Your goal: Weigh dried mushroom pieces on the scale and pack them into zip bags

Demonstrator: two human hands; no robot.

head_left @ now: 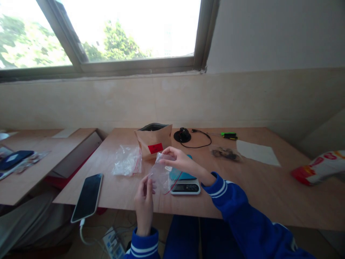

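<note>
Between my two hands hangs a clear zip-lock bag (162, 178) with a red seal line, held tilted in front of a kitchen scale (185, 188). My left hand (144, 196) pinches its lower left side. The fingers of my right hand (179, 160) grip the top corner and cover part of the scale's blue platform. Just behind stands an open brown paper pouch (153, 142) with a red label. To its left lies a pile of clear zip-lock bags (126, 160). I cannot make out anything inside the held bag.
A phone (87, 198) on a charging cable overhangs the front left edge. Farther back are a black round stand (182, 135) with a cable, screwdrivers (229, 135), a bag of brown pieces (225, 153) and white paper (257, 152). A red-white package (320, 167) lies right.
</note>
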